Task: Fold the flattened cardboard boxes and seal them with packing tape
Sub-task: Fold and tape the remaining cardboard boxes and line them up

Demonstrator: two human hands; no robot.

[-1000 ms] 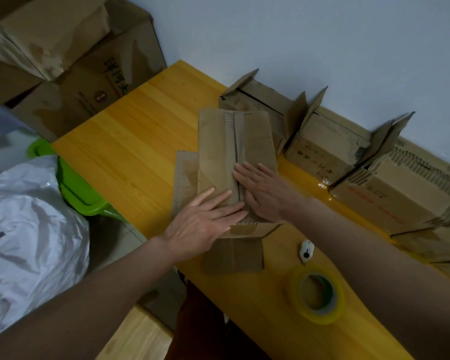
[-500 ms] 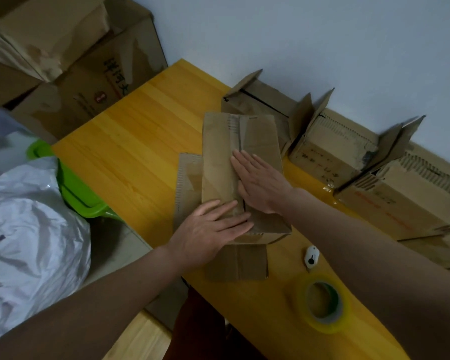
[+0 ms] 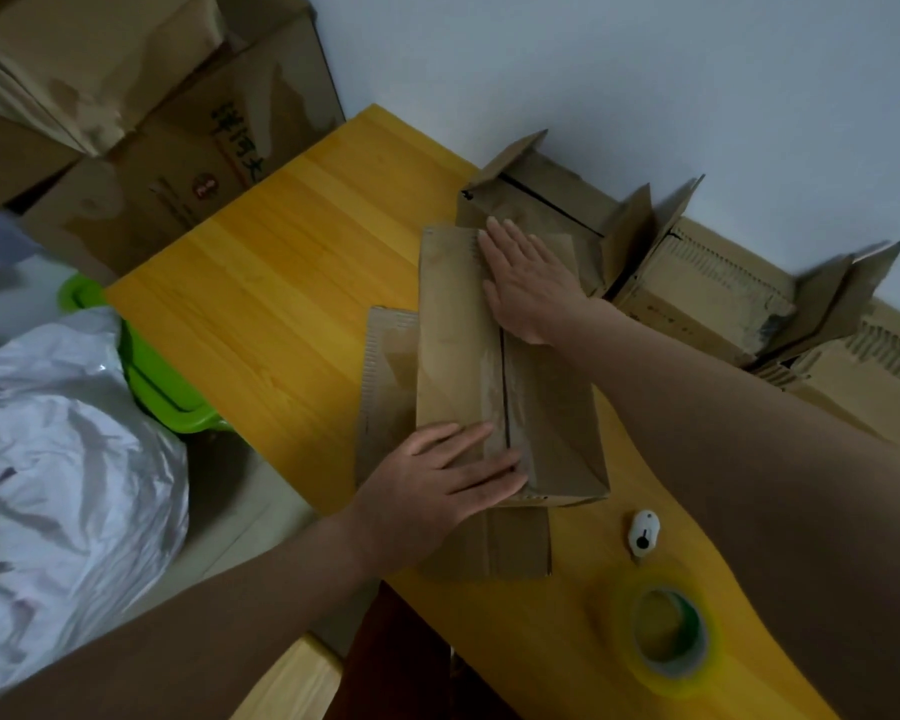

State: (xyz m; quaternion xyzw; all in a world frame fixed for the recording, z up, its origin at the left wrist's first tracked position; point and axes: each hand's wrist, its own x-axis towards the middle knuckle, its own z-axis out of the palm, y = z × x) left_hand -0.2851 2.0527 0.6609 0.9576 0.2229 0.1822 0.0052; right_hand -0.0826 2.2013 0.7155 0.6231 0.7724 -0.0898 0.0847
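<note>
We find both hands, left hand [image 3: 437,485] and right hand [image 3: 528,283], flat and apart on the box [image 3: 458,356]; the seam appears taped, and uneven pressure could spring it.

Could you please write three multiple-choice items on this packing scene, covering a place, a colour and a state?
1. Where does the tape roll lie?
A. On the wooden table
B. On the box being sealed
C. In the green bin

2. What colour is the small cutter?
A. Red
B. White
C. Blue

3. How do the left hand and right hand meet the box?
A. Both fists
B. One lifts a flap
C. Both pressed flat

Key: 1 A, it lies on bare wood; 2 B, its body is white; 3 C, the fingers are straight.
</note>
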